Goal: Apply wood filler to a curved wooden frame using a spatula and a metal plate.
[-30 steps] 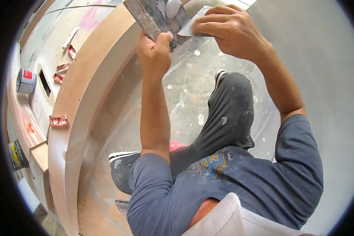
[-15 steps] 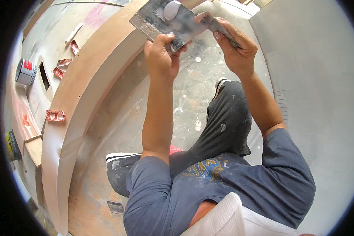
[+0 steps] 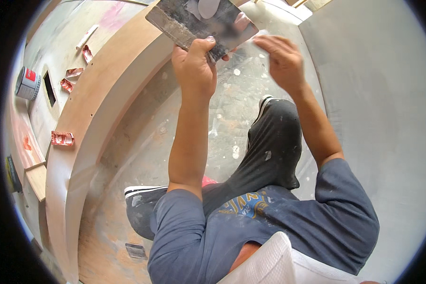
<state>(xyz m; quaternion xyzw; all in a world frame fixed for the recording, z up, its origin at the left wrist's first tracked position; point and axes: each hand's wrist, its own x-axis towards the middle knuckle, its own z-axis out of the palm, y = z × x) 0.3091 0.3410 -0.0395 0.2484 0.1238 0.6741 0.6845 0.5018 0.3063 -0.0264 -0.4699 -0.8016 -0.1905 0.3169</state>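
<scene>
Since half a second ago, the right hand [image 3: 286, 61] has turned over, from showing the flat face of a grey plate to showing its own back, while the dark board [image 3: 208, 27] has shifted slightly left at the top of the frame. Thumb on top and fingers beneath, the left hand [image 3: 194, 66] is closed firmly on the board's lower edge. A lump of white paste [image 3: 207, 8] sits near the board's upper edge, and a pinkish-white patch shows by its right corner. Just beside that corner, the right hand's fingers stretch leftward, loosely together and blurred; whether they grip anything cannot be told. Along the left of the frame, a curved ledge [image 3: 113, 57] sweeps downward, with a crumpled red packet [image 3: 63, 138] on it and a grey can [image 3: 28, 84] beyond. A small dark rectangle [image 3: 136, 251] lies on the floor [image 3: 199, 132], lower left.
</scene>
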